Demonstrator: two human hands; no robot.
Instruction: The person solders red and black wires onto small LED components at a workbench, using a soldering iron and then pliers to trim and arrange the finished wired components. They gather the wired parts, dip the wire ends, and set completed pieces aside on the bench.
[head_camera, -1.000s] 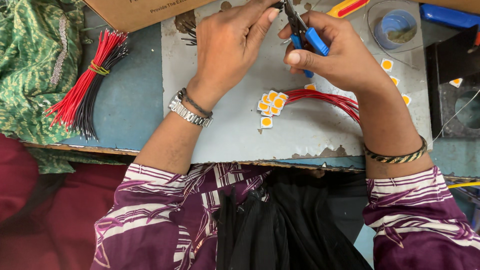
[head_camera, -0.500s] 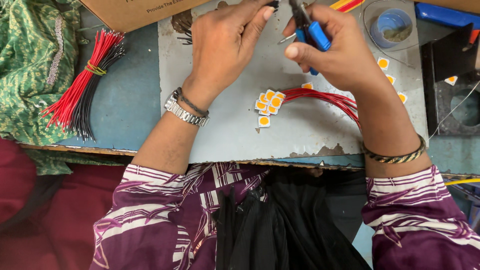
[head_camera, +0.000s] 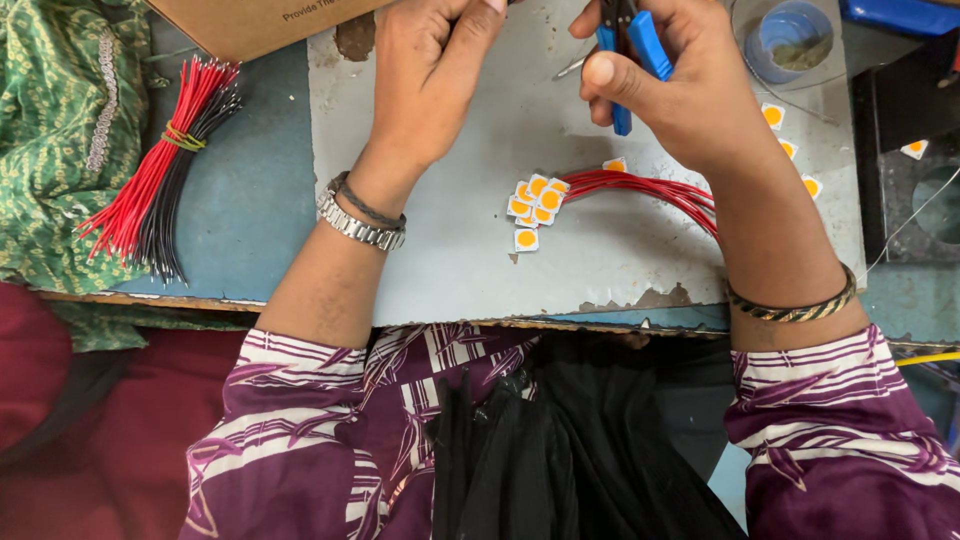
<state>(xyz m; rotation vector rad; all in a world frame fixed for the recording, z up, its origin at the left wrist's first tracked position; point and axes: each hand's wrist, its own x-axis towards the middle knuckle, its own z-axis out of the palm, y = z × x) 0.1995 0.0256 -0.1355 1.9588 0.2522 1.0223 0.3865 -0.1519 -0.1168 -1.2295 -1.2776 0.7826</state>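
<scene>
My right hand (head_camera: 690, 90) grips blue-handled pliers (head_camera: 632, 55) near the top edge, the jaws cut off by the frame. My left hand (head_camera: 430, 75) is closed beside it, fingertips out of view at the top; what it pinches is hidden. Below the hands, on a grey work plate (head_camera: 450, 270), lies a cluster of small white square chips with yellow centres (head_camera: 535, 205). A bunch of red wires (head_camera: 640, 188) runs from the chips to under my right wrist. More chips (head_camera: 790, 150) lie to the right of my right hand.
A tied bundle of red and black wires (head_camera: 160, 170) lies at the left on the blue table. Green patterned cloth (head_camera: 50, 140) covers the far left. A cardboard box (head_camera: 250, 20) sits top left, a clear round container (head_camera: 790, 40) top right.
Both hands have shifted slightly up toward the top edge with the pliers. The chips and wires on the plate lie as before.
</scene>
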